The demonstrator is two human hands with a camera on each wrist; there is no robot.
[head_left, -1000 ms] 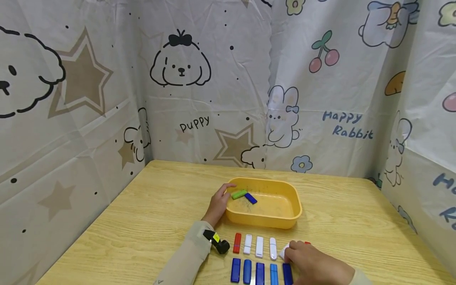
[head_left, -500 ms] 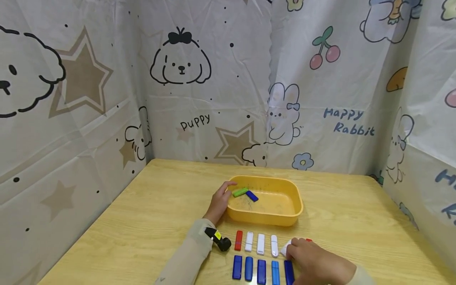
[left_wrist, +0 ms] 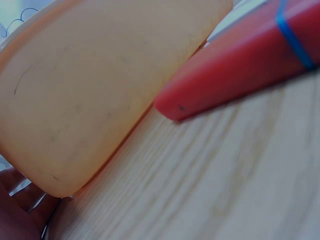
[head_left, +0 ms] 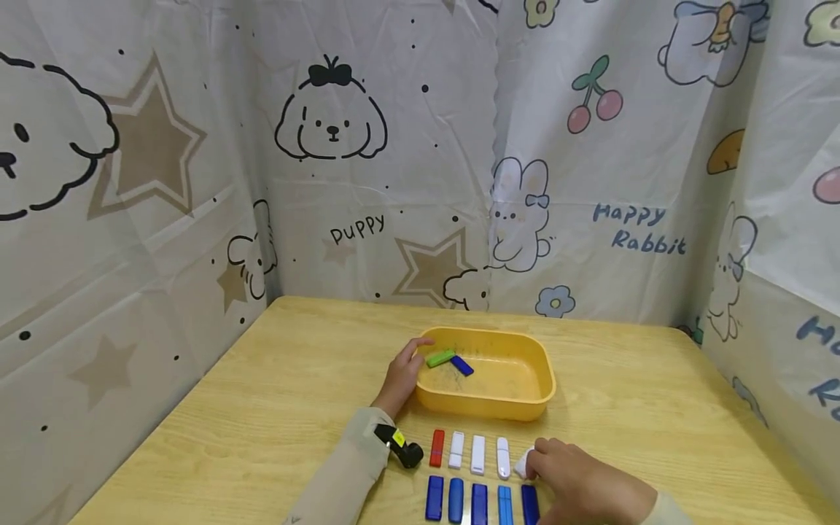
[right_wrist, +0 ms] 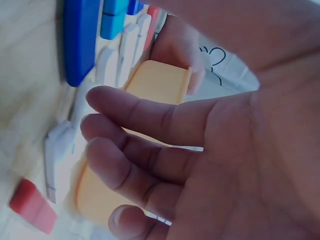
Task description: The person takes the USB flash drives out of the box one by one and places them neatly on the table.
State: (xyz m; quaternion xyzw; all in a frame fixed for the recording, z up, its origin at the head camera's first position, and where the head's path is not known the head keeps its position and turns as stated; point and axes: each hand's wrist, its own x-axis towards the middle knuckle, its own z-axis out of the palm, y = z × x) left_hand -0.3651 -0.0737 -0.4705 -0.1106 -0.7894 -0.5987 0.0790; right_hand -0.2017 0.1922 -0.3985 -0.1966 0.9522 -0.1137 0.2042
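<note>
A yellow tray (head_left: pixel 538 397) stands mid-table with a green stick (head_left: pixel 440 358) and a dark blue stick (head_left: pixel 462 365) inside. My left hand (head_left: pixel 402 370) grips its left end, thumb over the rim; the tray wall (left_wrist: pixel 100 90) fills the left wrist view beside a red stick (left_wrist: pixel 240 65). In front lies a row of one red stick (head_left: pixel 437 448) and white sticks (head_left: pixel 477 453), then a row of several blue sticks (head_left: pixel 456 500). My right hand (head_left: pixel 534 461) hovers at the rows' right end, fingers (right_wrist: pixel 125 107) loosely bent, tips by a white stick (right_wrist: pixel 57 150) and a red piece (right_wrist: pixel 32 212).
Printed cloth walls (head_left: pixel 367 182) close in the wooden table (head_left: pixel 275 408) at the back and on both sides. A small black device with a yellow tag (head_left: pixel 400 446) sits at my left wrist. Bare wood lies left and right of the tray.
My right hand has shifted slightly forward, so the red piece beside it no longer shows in the head view. The left hand stays on the tray.
</note>
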